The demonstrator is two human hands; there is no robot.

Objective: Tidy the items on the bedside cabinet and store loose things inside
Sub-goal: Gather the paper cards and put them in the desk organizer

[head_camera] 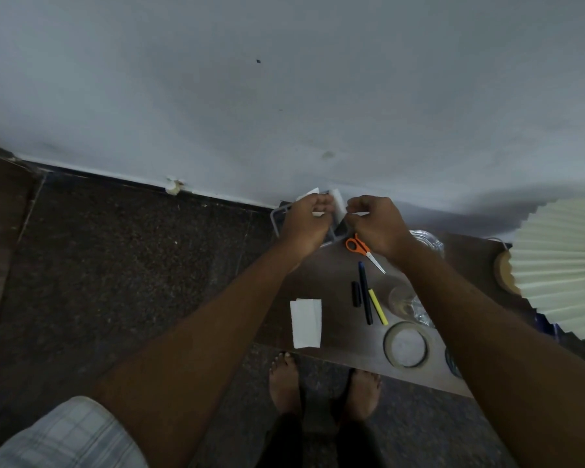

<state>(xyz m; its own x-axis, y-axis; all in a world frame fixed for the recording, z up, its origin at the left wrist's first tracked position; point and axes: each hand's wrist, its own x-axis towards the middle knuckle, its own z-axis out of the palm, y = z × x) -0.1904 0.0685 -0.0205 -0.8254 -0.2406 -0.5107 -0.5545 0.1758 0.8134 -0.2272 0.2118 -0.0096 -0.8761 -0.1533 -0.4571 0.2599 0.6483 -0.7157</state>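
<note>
Two bare forearms reach forward side by side to the far end of the bedside cabinet (335, 275), close to the wall. The left hand (306, 221) and the right hand (375, 228) sit close together, knuckles up and fingers curled. Each pinches an edge of the white paper (339, 201) held between them above a grey tray (275, 216) at the cabinet's back corner. Whether it is one piece or two I cannot tell. Nearer the person, orange scissors (360, 246), a dark pen (365, 292), a yellow marker (378, 307), a folded sheet (306, 322) and a tape roll (406, 344) lie on the top.
</note>
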